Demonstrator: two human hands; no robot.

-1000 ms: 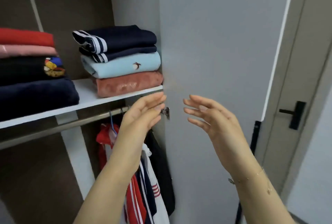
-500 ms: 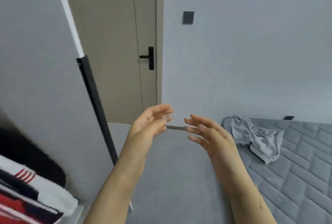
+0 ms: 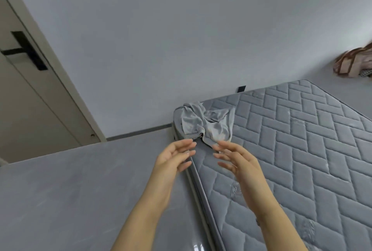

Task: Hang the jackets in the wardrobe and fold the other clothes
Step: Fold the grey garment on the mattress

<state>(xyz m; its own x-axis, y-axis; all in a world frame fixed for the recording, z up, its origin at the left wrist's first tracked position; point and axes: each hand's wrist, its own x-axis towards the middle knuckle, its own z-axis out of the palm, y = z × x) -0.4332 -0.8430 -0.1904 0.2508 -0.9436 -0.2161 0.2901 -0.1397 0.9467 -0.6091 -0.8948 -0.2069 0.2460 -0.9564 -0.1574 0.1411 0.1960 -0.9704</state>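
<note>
Reaching forward with bare forearms, both hands hold nothing: the left hand [image 3: 174, 157] has its fingers straight and loosely spread, palm turned inward, and the right hand [image 3: 236, 159] mirrors it with relaxed, slightly bent fingers, so each grip is slack and empty. A narrow gap separates the two sets of fingertips. Just beyond them, near but apart from both hands, a crumpled grey garment [image 3: 207, 124] lies bunched on the near corner of the mattress [image 3: 302, 150], its lowest fold hanging closest to the right hand's fingertips; from this angle it may only look close, since the hands are in the air above the bed's edge. The mattress is grey with a quilted herringbone pattern and runs off to the right. Left of it is a glossy grey floor [image 3: 70, 190], over which the left forearm extends. Behind stands a pale grey wall [image 3: 181, 39], with a beige door [image 3: 30, 100] and its black handle [image 3: 26, 51] at the left. A patterned brown bag [image 3: 354, 63], somewhat blurred, sits at the far right.
</note>
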